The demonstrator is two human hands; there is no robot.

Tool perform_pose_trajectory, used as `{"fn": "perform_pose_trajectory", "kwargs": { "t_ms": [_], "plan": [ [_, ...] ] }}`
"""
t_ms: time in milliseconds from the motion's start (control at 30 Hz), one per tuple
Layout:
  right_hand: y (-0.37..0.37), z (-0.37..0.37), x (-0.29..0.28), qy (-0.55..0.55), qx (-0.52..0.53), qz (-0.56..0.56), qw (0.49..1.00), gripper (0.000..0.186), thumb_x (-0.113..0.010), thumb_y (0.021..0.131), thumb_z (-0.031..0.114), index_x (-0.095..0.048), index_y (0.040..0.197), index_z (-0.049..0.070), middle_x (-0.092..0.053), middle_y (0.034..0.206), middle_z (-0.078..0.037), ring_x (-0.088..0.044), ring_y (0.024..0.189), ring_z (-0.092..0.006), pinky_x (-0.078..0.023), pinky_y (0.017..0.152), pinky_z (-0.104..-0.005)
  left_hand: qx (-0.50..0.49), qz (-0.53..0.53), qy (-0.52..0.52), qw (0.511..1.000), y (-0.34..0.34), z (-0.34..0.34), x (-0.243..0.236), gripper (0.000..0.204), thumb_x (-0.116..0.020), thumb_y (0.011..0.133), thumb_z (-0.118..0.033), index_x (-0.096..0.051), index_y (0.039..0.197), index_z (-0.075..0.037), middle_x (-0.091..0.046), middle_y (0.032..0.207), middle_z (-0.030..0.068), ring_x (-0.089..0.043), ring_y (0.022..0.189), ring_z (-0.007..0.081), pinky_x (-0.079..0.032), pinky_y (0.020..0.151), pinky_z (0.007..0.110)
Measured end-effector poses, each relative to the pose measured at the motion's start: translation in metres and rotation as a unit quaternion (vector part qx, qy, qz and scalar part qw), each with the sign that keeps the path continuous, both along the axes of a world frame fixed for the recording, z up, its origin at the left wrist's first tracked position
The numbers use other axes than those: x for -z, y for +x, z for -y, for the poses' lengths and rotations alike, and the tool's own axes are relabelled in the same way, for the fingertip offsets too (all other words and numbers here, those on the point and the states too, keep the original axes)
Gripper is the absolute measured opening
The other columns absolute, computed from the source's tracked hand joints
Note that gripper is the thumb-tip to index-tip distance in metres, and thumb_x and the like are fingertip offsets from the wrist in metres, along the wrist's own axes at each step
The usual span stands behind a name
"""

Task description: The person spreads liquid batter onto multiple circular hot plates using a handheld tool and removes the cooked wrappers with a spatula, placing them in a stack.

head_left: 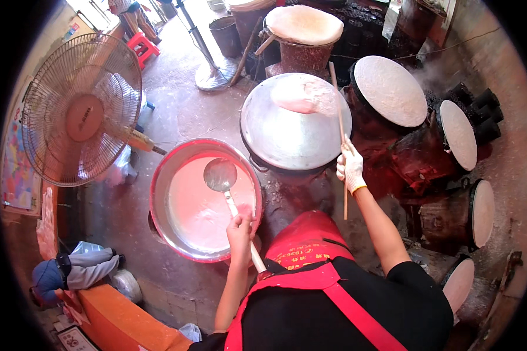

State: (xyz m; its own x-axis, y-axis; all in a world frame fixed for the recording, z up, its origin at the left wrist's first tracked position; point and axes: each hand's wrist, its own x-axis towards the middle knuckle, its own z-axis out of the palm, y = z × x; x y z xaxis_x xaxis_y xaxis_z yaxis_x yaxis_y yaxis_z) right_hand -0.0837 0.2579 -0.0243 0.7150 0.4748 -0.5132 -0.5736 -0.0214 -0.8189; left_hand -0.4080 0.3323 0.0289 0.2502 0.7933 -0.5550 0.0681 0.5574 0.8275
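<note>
Around you spreads a grey floor [175,105]. A wide fan [82,111] with a wire cage stands at your far left. Nearer, just left of centre, sits a deep, red-rimmed pot [162,193] holding pale pink batter [196,199]. Beyond it to the right is a round metal griddle [287,137], with a smear [301,100] of pale paste on its far part. Four pale-topped pans [390,90] line your right side, from far to near. A long thin stick [340,111] crosses the griddle's right edge. A ladle [220,175] has its bowl over the batter; whether it touches, you cannot tell from here. Your right hand [350,167], in a white glove, has its grip closed around the stick. Your bare left hand [239,234] has its grip wrapped around the ladle's handle.
</note>
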Motion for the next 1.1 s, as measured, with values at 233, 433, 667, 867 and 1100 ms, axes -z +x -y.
{"fn": "perform_pose_trajectory", "kwargs": {
  "t_ms": [233, 433, 667, 867, 1100],
  "plan": [
    [0.023, -0.051, -0.013, -0.023, -0.181, -0.022, 0.983, 0.037, -0.051, 0.095, 0.023, -0.051, 0.131, 0.027, -0.037, 0.055, 0.004, -0.029, 0.036, -0.0073, -0.024, 0.032, -0.0242, -0.092, 0.062, -0.039, 0.993, 0.015, 0.025, -0.019, 0.058, -0.035, 0.099, -0.047, -0.028, 0.145, -0.011, -0.044, 0.083, 0.0009, -0.037, 0.051, 0.0061, -0.033, 0.041, 0.018],
    [0.047, -0.027, -0.042, -0.046, -0.394, 0.031, 0.917, 0.039, -0.051, 0.095, 0.024, -0.051, 0.134, 0.026, -0.037, 0.053, 0.004, -0.03, 0.035, -0.0076, -0.023, 0.031, -0.0243, -0.152, 0.153, -0.136, 0.967, 0.017, 0.041, 0.014, 0.04, -0.036, 0.1, -0.043, -0.045, 0.112, -0.007, -0.041, 0.068, -0.0003, -0.038, 0.051, 0.0068, -0.032, 0.042, 0.02],
    [0.115, -0.029, -0.002, -0.043, -0.244, 0.069, 0.966, 0.036, -0.046, 0.097, 0.024, -0.051, 0.133, 0.025, -0.037, 0.053, 0.003, -0.029, 0.033, -0.0075, -0.024, 0.029, -0.0244, -0.226, 0.143, -0.076, 0.961, 0.046, 0.075, 0.018, 0.026, -0.043, 0.1, -0.03, -0.048, 0.106, -0.005, -0.044, 0.067, -0.0008, -0.047, 0.059, 0.0103, -0.045, 0.055, 0.024],
    [0.124, -0.065, -0.01, -0.034, -0.489, 0.139, 0.861, 0.036, -0.051, 0.093, 0.019, -0.057, 0.129, 0.018, -0.045, 0.055, 0.002, -0.033, 0.038, -0.0065, -0.027, 0.035, -0.0244, -0.326, 0.219, -0.155, 0.907, 0.065, 0.099, 0.02, 0.024, -0.046, 0.099, -0.021, -0.048, 0.106, 0.002, -0.049, 0.085, 0.0065, -0.045, 0.063, 0.0106, -0.041, 0.049, 0.02],
    [0.205, -0.021, -0.027, -0.028, -0.576, 0.054, 0.815, 0.04, -0.053, 0.094, 0.024, -0.052, 0.133, 0.017, -0.038, 0.055, 0.007, -0.03, 0.041, -0.0041, -0.022, 0.037, -0.0209, -0.353, 0.131, -0.129, 0.917, 0.065, 0.134, 0.023, 0.025, -0.042, 0.1, -0.025, -0.046, 0.1, 0.0, -0.046, 0.076, 0.004, -0.038, 0.055, 0.0089, -0.032, 0.043, 0.02]
  ]
}}
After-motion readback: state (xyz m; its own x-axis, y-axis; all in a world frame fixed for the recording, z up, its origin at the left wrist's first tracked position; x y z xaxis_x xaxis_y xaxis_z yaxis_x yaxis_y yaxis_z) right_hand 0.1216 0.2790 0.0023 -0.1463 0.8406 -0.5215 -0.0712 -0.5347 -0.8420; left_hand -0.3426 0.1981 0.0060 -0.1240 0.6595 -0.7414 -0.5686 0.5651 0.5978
